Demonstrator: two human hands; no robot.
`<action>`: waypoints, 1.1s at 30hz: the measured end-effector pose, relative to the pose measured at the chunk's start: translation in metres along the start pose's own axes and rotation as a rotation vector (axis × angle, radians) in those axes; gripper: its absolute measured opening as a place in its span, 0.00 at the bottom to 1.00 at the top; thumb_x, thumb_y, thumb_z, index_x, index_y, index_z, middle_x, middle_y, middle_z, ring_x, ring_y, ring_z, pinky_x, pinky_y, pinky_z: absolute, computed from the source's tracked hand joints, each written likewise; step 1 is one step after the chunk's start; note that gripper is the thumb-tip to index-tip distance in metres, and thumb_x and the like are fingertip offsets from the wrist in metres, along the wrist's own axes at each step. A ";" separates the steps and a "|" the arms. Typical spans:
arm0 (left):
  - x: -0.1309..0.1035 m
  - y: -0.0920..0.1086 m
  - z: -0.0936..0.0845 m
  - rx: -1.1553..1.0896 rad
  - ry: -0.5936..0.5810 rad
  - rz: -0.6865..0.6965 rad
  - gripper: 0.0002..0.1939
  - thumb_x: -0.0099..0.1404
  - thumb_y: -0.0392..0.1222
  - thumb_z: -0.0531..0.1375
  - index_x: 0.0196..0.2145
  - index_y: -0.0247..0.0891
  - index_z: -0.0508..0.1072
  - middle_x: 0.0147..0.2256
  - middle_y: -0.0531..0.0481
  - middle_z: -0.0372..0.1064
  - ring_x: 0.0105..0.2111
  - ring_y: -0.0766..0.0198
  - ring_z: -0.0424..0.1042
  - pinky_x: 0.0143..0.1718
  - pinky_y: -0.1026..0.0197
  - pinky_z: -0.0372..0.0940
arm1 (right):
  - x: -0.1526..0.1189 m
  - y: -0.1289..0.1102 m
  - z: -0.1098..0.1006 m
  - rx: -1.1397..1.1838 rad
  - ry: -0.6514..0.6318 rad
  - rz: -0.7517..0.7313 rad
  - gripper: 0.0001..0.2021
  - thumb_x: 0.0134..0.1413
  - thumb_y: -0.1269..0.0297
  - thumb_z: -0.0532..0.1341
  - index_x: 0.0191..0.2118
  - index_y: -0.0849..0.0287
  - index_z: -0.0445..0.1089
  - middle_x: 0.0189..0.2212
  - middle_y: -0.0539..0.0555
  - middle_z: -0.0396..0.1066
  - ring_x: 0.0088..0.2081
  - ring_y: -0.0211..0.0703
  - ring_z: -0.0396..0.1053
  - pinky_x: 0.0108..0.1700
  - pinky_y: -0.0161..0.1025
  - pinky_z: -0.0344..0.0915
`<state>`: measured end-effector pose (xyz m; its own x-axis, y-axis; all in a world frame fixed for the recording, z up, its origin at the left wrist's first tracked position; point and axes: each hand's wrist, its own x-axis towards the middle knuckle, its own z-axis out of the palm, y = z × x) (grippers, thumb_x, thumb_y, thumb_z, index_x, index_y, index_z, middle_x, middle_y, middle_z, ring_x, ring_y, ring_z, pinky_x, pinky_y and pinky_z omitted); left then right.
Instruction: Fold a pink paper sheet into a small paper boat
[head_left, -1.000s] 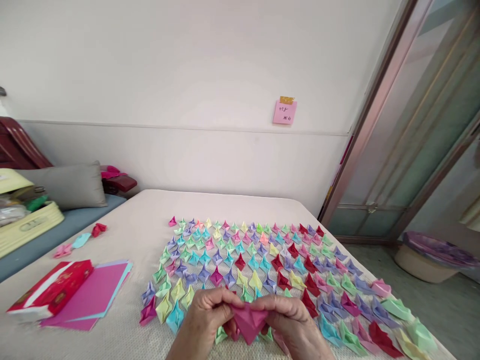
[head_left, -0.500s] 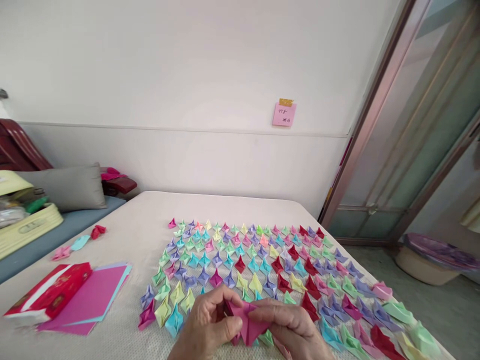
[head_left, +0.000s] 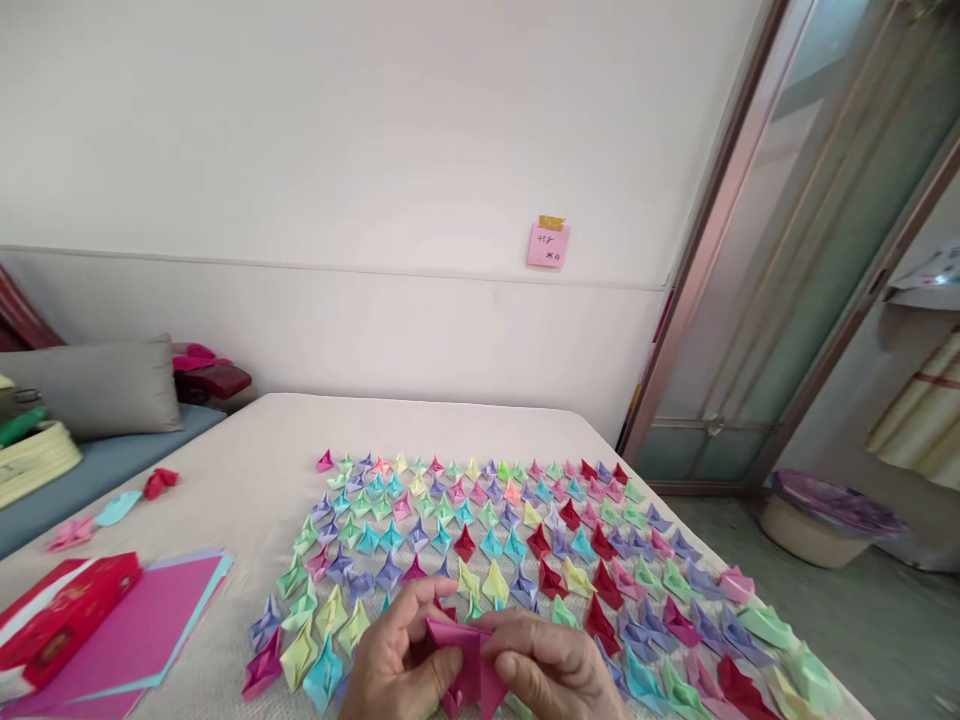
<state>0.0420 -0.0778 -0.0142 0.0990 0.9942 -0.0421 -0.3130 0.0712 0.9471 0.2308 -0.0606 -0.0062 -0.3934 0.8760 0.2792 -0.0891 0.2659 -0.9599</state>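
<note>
Low in the head view, a magenta folded paper (head_left: 470, 668) is held between both hands. My left hand (head_left: 409, 655) pinches its left side, thumb in front. On its right side my right hand (head_left: 551, 665) grips it, thumb and fingertips pressed together. Part of the paper is hidden behind the fingers. Beyond and around the hands lie rows of small folded paper pieces (head_left: 491, 543) in pink, red, green, blue, purple and yellow on the pale table cover (head_left: 247, 480).
Left on the table are a red tissue pack (head_left: 82, 610), magenta and blue paper sheets (head_left: 169, 615) and small pieces (head_left: 116, 508). A grey pillow (head_left: 112, 390) lies beyond. A covered tub (head_left: 825, 520) stands on the floor at right.
The view has turned slightly right, so the scene sits further left. The magenta paper is turned and its middle now shows a flatter panel; my right thumb has come into sight on it.
</note>
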 end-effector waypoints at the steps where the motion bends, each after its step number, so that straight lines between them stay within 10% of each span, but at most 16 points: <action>1: 0.000 -0.002 0.001 0.002 0.005 0.010 0.27 0.52 0.52 0.71 0.48 0.42 0.72 0.32 0.50 0.77 0.32 0.62 0.73 0.34 0.62 0.64 | 0.001 0.001 0.002 0.030 0.034 0.006 0.07 0.54 0.51 0.68 0.31 0.45 0.82 0.35 0.52 0.80 0.40 0.50 0.75 0.46 0.41 0.69; 6: -0.001 -0.007 0.004 0.001 0.025 0.042 0.25 0.53 0.53 0.70 0.47 0.44 0.73 0.30 0.53 0.74 0.33 0.61 0.74 0.33 0.63 0.63 | 0.002 0.011 0.004 0.108 0.138 0.155 0.13 0.48 0.51 0.72 0.39 0.49 0.78 0.32 0.51 0.79 0.34 0.47 0.74 0.37 0.40 0.68; 14: -0.002 -0.004 0.002 0.106 -0.027 0.033 0.20 0.53 0.50 0.69 0.41 0.40 0.75 0.28 0.52 0.73 0.26 0.66 0.66 0.30 0.63 0.61 | 0.003 0.029 0.003 0.074 0.129 0.150 0.14 0.48 0.51 0.70 0.25 0.57 0.76 0.20 0.51 0.75 0.25 0.43 0.69 0.30 0.38 0.63; 23: -0.002 0.014 0.005 0.342 -0.179 0.026 0.13 0.56 0.48 0.65 0.28 0.34 0.76 0.22 0.53 0.66 0.24 0.66 0.59 0.27 0.63 0.53 | 0.000 -0.001 0.010 -0.045 0.083 0.146 0.08 0.50 0.62 0.68 0.23 0.55 0.78 0.18 0.48 0.76 0.23 0.40 0.69 0.28 0.34 0.61; 33: -0.004 0.009 0.005 0.267 -0.017 -0.016 0.19 0.52 0.57 0.67 0.23 0.35 0.76 0.17 0.58 0.52 0.20 0.70 0.49 0.22 0.64 0.46 | -0.002 -0.003 0.006 -0.031 0.132 0.178 0.09 0.47 0.57 0.70 0.26 0.56 0.77 0.18 0.47 0.70 0.23 0.39 0.61 0.28 0.36 0.55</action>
<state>0.0434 -0.0814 -0.0039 0.1182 0.9915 -0.0547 -0.0515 0.0611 0.9968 0.2263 -0.0656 -0.0035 -0.2766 0.9549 0.1081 0.0005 0.1126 -0.9936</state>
